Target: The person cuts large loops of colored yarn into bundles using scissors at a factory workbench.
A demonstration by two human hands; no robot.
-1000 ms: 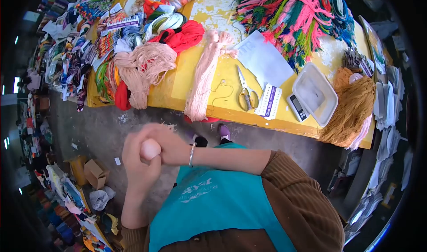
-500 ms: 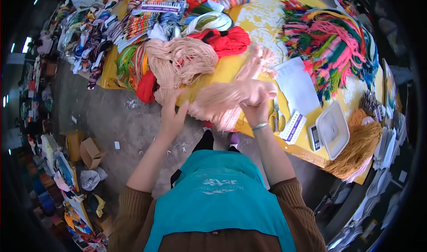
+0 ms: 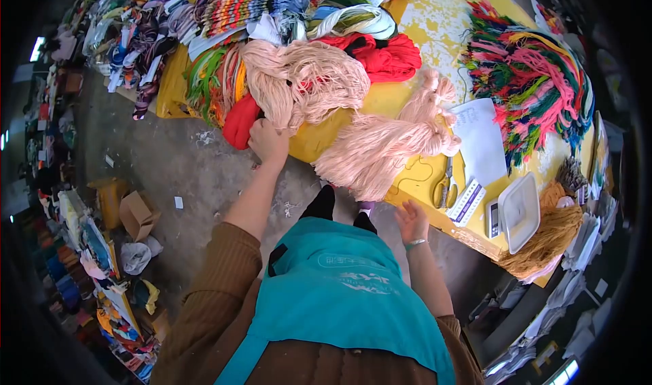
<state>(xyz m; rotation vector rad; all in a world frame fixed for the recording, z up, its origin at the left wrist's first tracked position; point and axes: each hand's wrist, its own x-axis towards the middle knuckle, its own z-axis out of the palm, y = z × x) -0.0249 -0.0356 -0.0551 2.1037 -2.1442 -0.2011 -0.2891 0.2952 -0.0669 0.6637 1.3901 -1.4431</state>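
Observation:
My left hand is closed on the lower end of a big heap of beige yarn at the table's front edge. A ball-like red yarn bundle lies right beside that hand. To the right, a pale pink yarn hank rests on the table, its strands spread toward the edge. Another pink hank lies partly under it. My right hand hangs in front of the table edge, fingers apart and holding nothing. Scissors with yellowish handles lie nearby.
The yellow table carries a paper sheet, a color card, a scale with a white tray, brown yarn and a multicolored yarn pile. A cardboard box stands on the floor at left.
My right hand has let go of the pink hank, which now lies on the table, and has drawn back toward my body. My left hand has closed on the beige yarn.

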